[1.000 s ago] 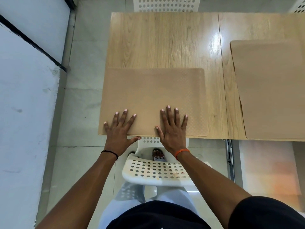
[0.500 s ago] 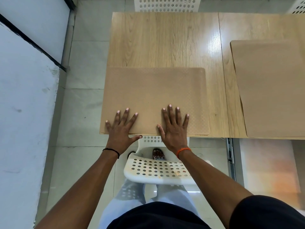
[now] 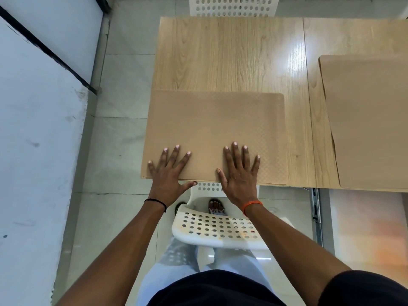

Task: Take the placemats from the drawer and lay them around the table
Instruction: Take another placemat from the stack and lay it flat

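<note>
I see both hands spread flat, fingers splayed, palms down, gripping nothing: the left hand (image 3: 167,173) presses the near-left part of a tan rectangular textured placemat (image 3: 215,129), its thumb hanging just off the near edge, and the right hand (image 3: 240,173) presses the mat's near-middle part. That placemat lies on the light wood-grain table (image 3: 229,56) at the corner toward seven o'clock, its left edge slightly overhanging the table side and its near edge flush with the table's front. A second tan placemat (image 3: 371,120) lies at three o'clock, well apart from the first, cut off by the frame's right edge. Below my hands, at six o'clock, a white perforated plastic chair (image 3: 216,228) stands tucked against the table; another white perforated chair (image 3: 234,6) shows at twelve o'clock beyond the far edge.
</note>
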